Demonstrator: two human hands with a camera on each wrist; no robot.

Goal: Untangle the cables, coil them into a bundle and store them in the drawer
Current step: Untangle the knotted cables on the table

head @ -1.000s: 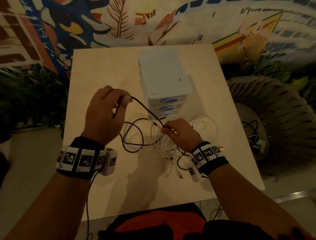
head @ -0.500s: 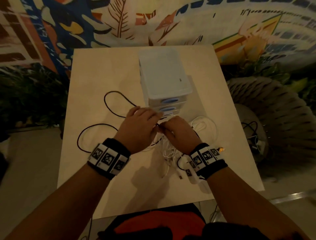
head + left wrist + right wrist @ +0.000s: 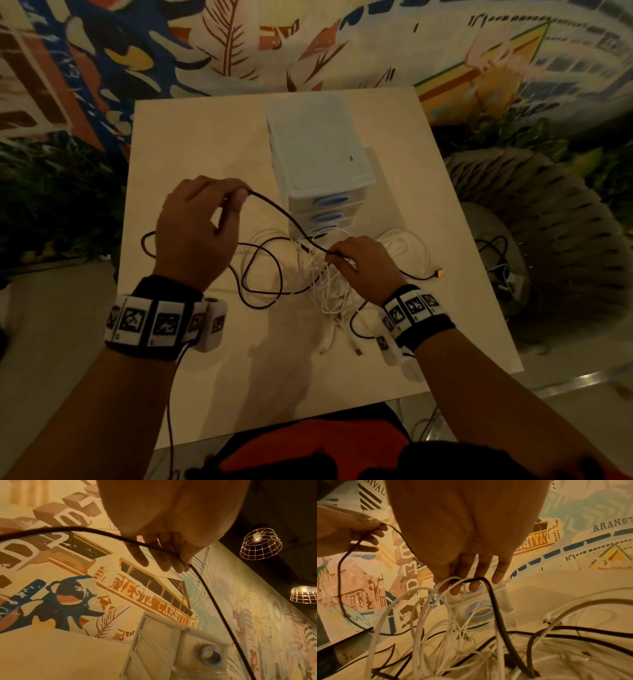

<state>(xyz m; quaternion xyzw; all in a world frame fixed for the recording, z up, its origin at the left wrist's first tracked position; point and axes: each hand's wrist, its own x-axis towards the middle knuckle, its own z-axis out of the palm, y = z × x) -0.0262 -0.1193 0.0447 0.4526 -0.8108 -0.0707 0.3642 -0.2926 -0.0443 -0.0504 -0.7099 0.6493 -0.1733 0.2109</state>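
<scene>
While the white tangle (image 3: 325, 284) lies heaped on the table (image 3: 191, 144) just in front of the drawer unit (image 3: 318, 164), the dark cable (image 3: 284, 216) runs as one taut span out of it, up and away to the left of the unit. The left hand (image 3: 195, 233) is raised above the table to the left of the drawer unit, and its thumb and fingertips (image 3: 181, 566) pinch the cable at the high end of that span; the other fingers hang loosely curled. From the pinch a slack length drops back over the hand and loops across the table left of the unit.

The right hand (image 3: 363, 263) sits low, right against the front of the unit and on top of the tangle. Its fingers (image 3: 453, 588) curl down among the white loops, with the dark cable bending over the fingertips; they seem to hold the dark strand where it leaves the heap, though how firm that hold is I cannot tell.

So the cable's long axis slants from the right hand, at the foot of the unit, up to the left hand, beside the unit's top. The right hand is the nearer to the knot, the left the nearer to free cable. A judgement: the coming pull wants to go along that slant, away from the unit, with the right hand pinning the white strands. The drawers (image 3: 330, 200) are all shut, and nothing is coiled yet.
</scene>
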